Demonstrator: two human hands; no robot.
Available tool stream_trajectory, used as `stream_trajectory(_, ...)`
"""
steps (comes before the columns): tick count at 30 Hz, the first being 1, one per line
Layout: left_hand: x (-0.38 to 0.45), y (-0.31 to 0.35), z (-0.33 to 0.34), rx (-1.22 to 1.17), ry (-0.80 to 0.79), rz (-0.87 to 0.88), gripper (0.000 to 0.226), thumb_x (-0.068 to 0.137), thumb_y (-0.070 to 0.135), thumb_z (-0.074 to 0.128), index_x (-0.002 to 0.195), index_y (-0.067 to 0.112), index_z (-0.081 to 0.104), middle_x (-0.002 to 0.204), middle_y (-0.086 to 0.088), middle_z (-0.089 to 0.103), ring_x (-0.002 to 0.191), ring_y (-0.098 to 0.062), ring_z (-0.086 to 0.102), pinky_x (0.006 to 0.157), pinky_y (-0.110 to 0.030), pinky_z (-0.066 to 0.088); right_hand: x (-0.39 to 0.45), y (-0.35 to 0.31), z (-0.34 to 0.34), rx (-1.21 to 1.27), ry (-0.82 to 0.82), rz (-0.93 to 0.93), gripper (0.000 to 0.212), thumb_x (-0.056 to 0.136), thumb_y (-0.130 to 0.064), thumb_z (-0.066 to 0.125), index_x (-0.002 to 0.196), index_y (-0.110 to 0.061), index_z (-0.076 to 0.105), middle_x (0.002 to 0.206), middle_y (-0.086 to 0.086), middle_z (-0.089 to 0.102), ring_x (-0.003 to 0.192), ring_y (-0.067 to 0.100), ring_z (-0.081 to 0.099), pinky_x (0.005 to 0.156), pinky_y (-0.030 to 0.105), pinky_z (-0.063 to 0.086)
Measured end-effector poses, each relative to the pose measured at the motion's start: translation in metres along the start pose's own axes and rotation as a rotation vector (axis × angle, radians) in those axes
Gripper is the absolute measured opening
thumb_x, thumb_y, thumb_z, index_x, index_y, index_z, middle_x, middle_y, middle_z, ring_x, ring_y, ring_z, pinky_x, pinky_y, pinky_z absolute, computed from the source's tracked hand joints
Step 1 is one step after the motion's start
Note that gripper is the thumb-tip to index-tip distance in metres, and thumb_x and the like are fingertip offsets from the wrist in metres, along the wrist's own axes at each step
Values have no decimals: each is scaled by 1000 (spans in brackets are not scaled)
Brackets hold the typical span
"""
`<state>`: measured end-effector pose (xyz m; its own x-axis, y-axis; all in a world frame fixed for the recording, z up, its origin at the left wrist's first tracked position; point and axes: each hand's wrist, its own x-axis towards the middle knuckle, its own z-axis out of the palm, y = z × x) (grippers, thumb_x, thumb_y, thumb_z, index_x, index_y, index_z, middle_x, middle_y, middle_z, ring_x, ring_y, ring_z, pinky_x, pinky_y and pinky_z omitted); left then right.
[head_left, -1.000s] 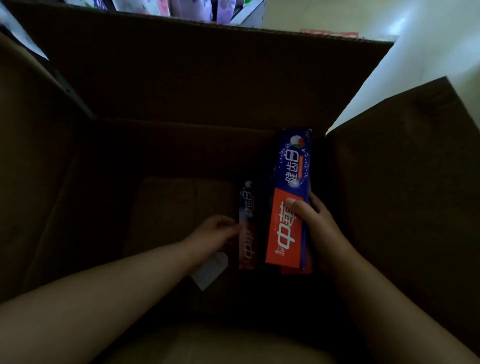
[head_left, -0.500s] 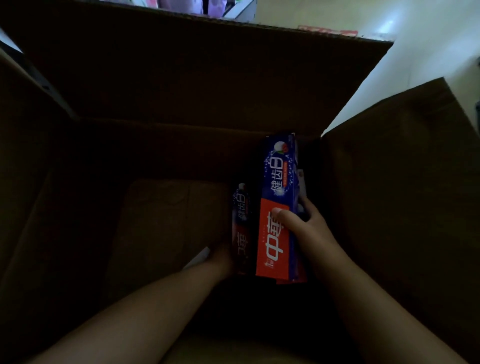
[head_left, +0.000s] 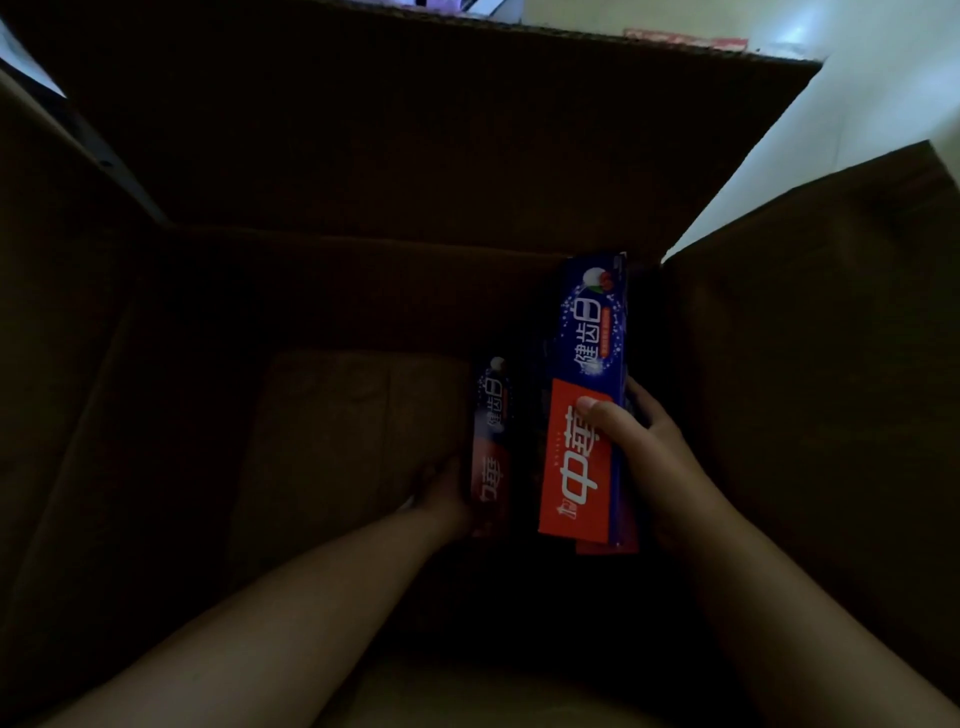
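We see fingers (head_left: 597, 413) of the right hand (head_left: 665, 457) curled round a red-and-blue toothpaste box (head_left: 574, 486), raised at the carton's (head_left: 363, 156) right. The left hand (head_left: 441, 493) meets a second box (head_left: 491, 431) deeper down; shadow hides its grip.

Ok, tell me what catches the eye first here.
The red-and-blue toothpaste box stands out brightest, gripped by the right hand right of centre inside the dark cardboard carton. Just left of it, deeper in shadow, sits a dimmer toothpaste box with the left hand at its lower end.
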<state>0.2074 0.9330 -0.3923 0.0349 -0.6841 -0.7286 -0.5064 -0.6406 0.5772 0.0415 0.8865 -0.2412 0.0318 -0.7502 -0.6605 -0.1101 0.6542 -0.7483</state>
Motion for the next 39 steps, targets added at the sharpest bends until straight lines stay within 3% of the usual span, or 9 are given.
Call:
stream_trajectory(5, 5, -3, 0, -70, -11, -10, 77, 82, 16, 73, 145, 5, 29, 147, -14, 40, 134, -28, 40, 111, -36, 33, 0, 0, 1, -5, 3, 5, 87, 73, -32, 69, 148, -33, 24, 111, 6, 61, 86, 22, 67, 61, 32, 51)
stream_trajectory(8, 7, -5, -6, -75, -46, -80, 74, 83, 16, 72, 144, 3, 33, 144, -15, 43, 131, -28, 44, 109, -35, 36, 0, 1, 1, -12, -11, 12, 101, 61, -38, 70, 150, -34, 22, 117, 8, 60, 87, 23, 68, 62, 33, 52)
stream_trajectory(13, -8, 3, -31, -119, -190, -201, 57, 89, 4, 64, 139, -4, 39, 138, -21, 49, 124, -31, 52, 93, -29, 44, 1, 2, 0, 6, -37, 11, 105, 56, -39, 68, 150, -31, 21, 113, 8, 61, 84, 22, 67, 61, 33, 51)
stream_trajectory(17, -34, 21, -70, -190, -272, -191, 57, 87, 17, 67, 137, 3, 43, 123, -12, 61, 101, -22, 61, 83, -31, 52, 1, 1, 4, 19, -70, 40, 103, 57, -39, 67, 149, -30, 23, 112, 10, 62, 87, 24, 67, 66, 37, 53)
stream_trajectory(22, -82, 48, -109, -327, -231, -210, 39, 90, 16, 63, 124, 4, 49, 84, -3, 64, 66, -10, 64, 52, -20, 54, -12, -16, 17, 41, -116, 107, 99, 55, -39, 68, 145, -25, 31, 107, 12, 65, 85, 26, 68, 67, 39, 54)
stream_trajectory(28, -195, 69, -145, -731, -89, -229, 50, 84, 5, 67, 129, 7, 43, 100, -8, 64, 86, -20, 66, 73, -32, 56, -84, -58, 38, 44, -177, 183, 87, 57, -47, 76, 134, -21, 44, 99, 13, 69, 78, 27, 71, 67, 41, 56)
stream_trajectory(32, -291, 94, -170, -1023, -39, -225, 76, 74, 8, 73, 139, 19, 36, 116, -9, 63, 103, -25, 63, 86, -41, 54, -167, -111, 48, 26, -250, 197, 98, 49, -46, 81, 136, -22, 42, 94, 12, 70, 72, 25, 72, 65, 40, 57)
stream_trajectory(36, -403, 120, -194, -1141, 13, -232, 104, 52, 15, 88, 143, 20, 36, 118, -10, 67, 108, -30, 64, 98, -51, 48, -258, -176, 61, 17, -363, 220, 123, 23, -53, 92, 132, -22, 45, 83, 10, 72, 66, 23, 71, 57, 35, 56)
stream_trajectory(39, -492, 142, -215, -1234, 2, -238, 115, 37, 12, 95, 138, 22, 40, 119, -10, 67, 106, -32, 66, 95, -54, 49, -330, -228, 69, -15, -471, 259, 109, 40, -36, 87, 137, -24, 42, 93, 14, 70, 68, 25, 72, 54, 33, 56)
